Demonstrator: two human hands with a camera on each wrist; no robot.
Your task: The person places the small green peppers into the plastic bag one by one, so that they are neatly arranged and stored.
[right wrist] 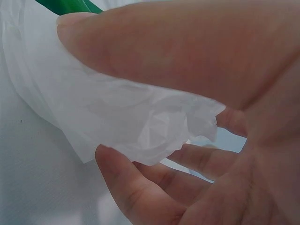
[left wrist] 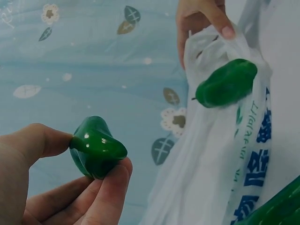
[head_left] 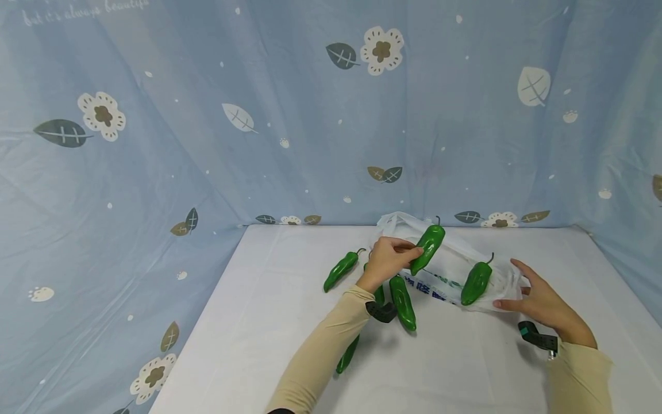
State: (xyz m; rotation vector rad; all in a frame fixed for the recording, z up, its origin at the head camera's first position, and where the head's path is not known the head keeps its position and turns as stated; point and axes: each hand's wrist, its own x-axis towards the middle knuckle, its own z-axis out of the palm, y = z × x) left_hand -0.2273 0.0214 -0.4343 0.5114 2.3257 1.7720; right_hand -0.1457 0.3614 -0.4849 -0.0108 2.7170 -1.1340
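Note:
Between thumb and fingertips, my left hand (head_left: 390, 261) pinches a green pepper (head_left: 429, 244) by its lower part, stem up, raised over the white plastic bag (head_left: 450, 253). Another green pepper (head_left: 476, 283) lies on the bag's right part, its stem pointing away. At the bag's right end is my right hand (head_left: 548, 305), with the thumb above the crumpled plastic (right wrist: 140, 117) and the other fingers below and behind it. A wide gap separates that thumb from the fingers. Blue and green print runs along the bag's near side.
Left of the bag lie several more green peppers: one slim pepper (head_left: 341, 270) at the far left, one (head_left: 403, 302) near the bag, one (head_left: 348, 355) partly behind the left sleeve. The white-covered table (head_left: 279, 287) meets a blue printed curtain (head_left: 310, 115) at the back.

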